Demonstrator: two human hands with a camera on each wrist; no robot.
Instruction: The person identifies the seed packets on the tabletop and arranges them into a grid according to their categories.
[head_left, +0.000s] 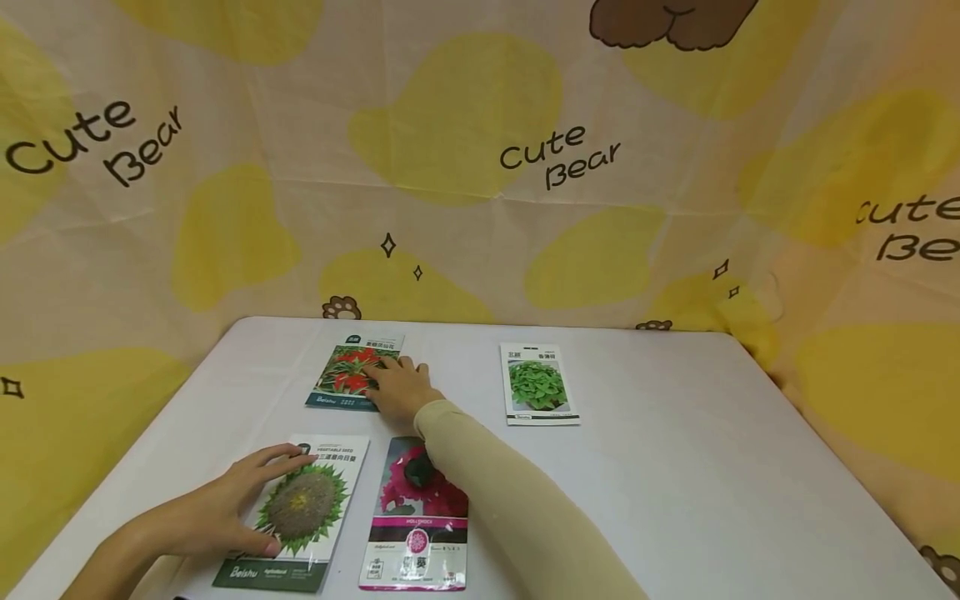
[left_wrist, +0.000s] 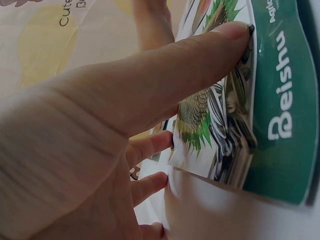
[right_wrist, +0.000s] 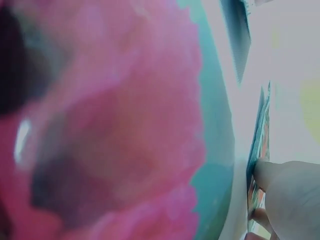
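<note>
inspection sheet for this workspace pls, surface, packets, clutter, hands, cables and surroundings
Surface: white table, with four packets lying on it
Packets: sunflower packet at front left, pink-flower packet beside it; red-flower packet farther back, leafy green packet to its right
Clutter: dark sliver at the picture's bottom edge, too little showing to identify
Left hand: thumb on the sunflower packet
Right hand: touches the red-flower packet
Cables: nothing seen
Surroundings: yellow-patched cloth printed "Cute Bear"

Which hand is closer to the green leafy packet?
Right. The right hand is left of the green leafy packet, touching the red-flower packet; the left hand is farther, on the sunflower packet.
</note>
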